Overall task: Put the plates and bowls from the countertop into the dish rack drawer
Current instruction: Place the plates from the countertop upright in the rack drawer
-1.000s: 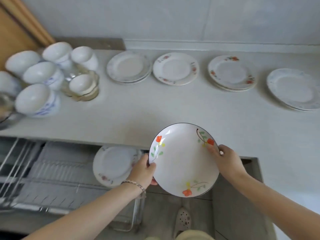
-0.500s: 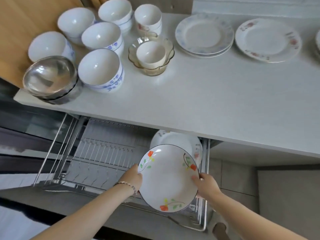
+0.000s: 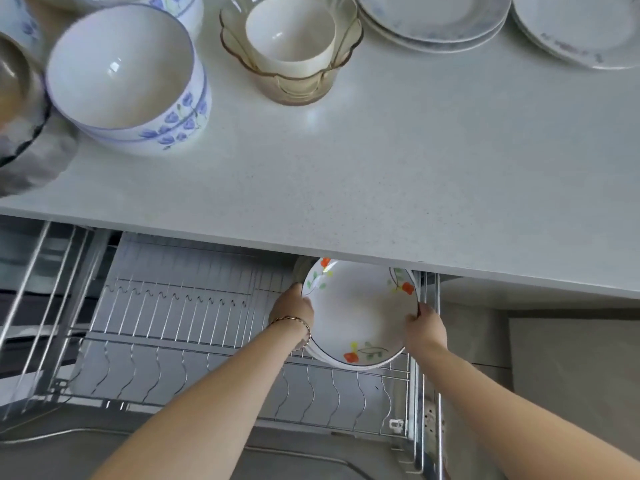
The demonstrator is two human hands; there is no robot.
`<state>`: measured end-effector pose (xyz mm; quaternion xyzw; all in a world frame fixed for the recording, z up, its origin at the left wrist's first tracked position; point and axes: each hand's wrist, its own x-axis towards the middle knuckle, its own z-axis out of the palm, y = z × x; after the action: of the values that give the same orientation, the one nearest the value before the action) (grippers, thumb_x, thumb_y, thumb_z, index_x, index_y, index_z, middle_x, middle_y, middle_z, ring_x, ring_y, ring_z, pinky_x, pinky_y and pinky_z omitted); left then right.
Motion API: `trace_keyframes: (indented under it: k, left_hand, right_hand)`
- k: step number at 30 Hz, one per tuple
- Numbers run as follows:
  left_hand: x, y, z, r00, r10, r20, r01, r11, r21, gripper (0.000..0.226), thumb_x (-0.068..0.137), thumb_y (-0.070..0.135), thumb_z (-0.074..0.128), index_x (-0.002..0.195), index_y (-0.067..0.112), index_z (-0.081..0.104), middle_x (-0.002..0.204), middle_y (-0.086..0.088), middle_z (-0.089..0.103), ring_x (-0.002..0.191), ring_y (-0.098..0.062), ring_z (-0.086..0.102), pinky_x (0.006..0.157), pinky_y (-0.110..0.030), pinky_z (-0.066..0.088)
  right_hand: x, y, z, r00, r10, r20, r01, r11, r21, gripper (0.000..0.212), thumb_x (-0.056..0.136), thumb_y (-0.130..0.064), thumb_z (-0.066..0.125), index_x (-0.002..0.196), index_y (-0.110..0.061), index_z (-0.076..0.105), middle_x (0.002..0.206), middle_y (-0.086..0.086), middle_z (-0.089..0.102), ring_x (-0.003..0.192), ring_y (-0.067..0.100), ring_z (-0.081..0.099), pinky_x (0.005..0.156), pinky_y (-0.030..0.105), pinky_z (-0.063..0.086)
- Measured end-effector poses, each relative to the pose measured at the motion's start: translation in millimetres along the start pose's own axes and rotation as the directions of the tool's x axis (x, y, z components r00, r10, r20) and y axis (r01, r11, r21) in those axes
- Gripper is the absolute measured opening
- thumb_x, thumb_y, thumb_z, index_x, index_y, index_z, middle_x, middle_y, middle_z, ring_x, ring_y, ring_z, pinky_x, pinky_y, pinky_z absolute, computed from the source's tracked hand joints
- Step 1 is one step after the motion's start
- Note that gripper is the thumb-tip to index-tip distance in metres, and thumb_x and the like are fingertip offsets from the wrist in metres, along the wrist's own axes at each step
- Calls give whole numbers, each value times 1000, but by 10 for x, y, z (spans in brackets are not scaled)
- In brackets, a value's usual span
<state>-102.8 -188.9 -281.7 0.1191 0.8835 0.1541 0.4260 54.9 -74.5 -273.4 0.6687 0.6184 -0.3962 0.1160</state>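
Both my hands are closed on one flowered plate (image 3: 360, 313), white with a dark rim line and orange blossoms. My left hand (image 3: 292, 311) grips its left edge, fingers behind the plate, a thin bracelet (image 3: 291, 320) at the wrist. My right hand (image 3: 424, 327) grips the right edge, thumb on the rim.

The plate stands tilted, face toward me, at the right end of the wire dish rack drawer (image 3: 194, 327), which is pulled out beneath the bench (image 3: 381, 161). Its top edge is hidden under the bench lip. Its lower edge sits at the rack wires; I cannot tell whether it rests in a slot. Just behind it the rim of another plate (image 3: 299, 271) shows, already in the rack. The remaining slots to the left hold nothing visible.

On the bench: a white bowl with blue flowers (image 3: 128, 77) at the left, nested in another like it; a metal bowl (image 3: 17, 98) at the far left edge, blurred; an amber glass bowl (image 3: 294, 81) holding a plain white cup (image 3: 291, 32); a stack of pale plates (image 3: 436, 26) at top centre-right; a further plate (image 3: 581, 32) at the top right corner.
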Motion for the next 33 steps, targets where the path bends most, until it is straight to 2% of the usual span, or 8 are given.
trace_keyframes:
  k: [4,9,14,18,23,25,28,33]
  left_hand:
    - [-25,-135,54,998,60,-23,-61,996,-61,27,93,10,38,113,4,55,109,-19,63,98,-34,60,72,-28,43]
    - [-190,-259,122,993,122,-8,-121,970,-211,39,89,3,39,122,14,55,109,-17,62,89,-32,60,69,-24,42]
    - [-386,-290,75,984,118,133,-64,934,-352,54,88,-5,40,135,20,44,125,0,61,111,-17,57,87,-22,41]
    - [-483,-217,9,970,100,220,-22,943,-333,61,85,-7,40,138,24,36,130,0,57,118,-21,54,99,-32,43]
    - [-740,50,-130,998,-9,65,12,999,-48,42,89,3,44,130,8,43,132,-13,51,114,-29,56,95,-33,46]
    - [-907,204,-244,989,93,115,-96,995,21,38,91,7,41,129,10,49,132,-10,53,115,-25,57,96,-29,47]
    - [-1105,555,-492,967,216,135,-220,976,9,32,91,9,41,116,16,60,118,-2,63,102,-19,64,77,-22,49]
    - [-1227,1456,-910,957,288,25,-277,937,-212,24,85,3,43,82,21,58,71,3,64,72,-20,64,49,-19,39]
  right_hand:
    - [-41,72,87,997,-10,-72,17,996,91,25,88,1,35,95,-8,56,67,3,49,73,28,47,59,25,31]
    - [-120,144,74,994,-64,-83,75,988,137,38,88,2,36,118,-9,56,107,11,65,82,23,50,71,25,36]
    - [-215,200,-22,989,-126,74,115,983,141,54,86,3,39,136,-16,41,127,5,61,92,23,58,75,24,41]
    - [-285,191,-162,956,-113,271,128,991,-36,65,91,-6,42,148,-18,15,146,4,41,112,26,57,83,29,46]
    - [-514,-15,-497,935,15,353,98,949,-299,39,93,-4,37,132,-1,42,130,17,54,118,30,54,95,33,44]
    - [-690,-178,-705,873,43,485,116,949,-293,30,94,-4,38,120,0,52,108,16,63,97,25,62,86,33,49]
    - [-823,-438,-1137,824,-25,566,125,983,-138,26,95,-11,42,116,-1,55,79,3,60,64,10,57,61,20,49]
    - [-762,-904,-2072,832,-205,515,211,976,48,26,94,-13,46,117,-6,55,95,10,64,68,12,60,63,19,50]
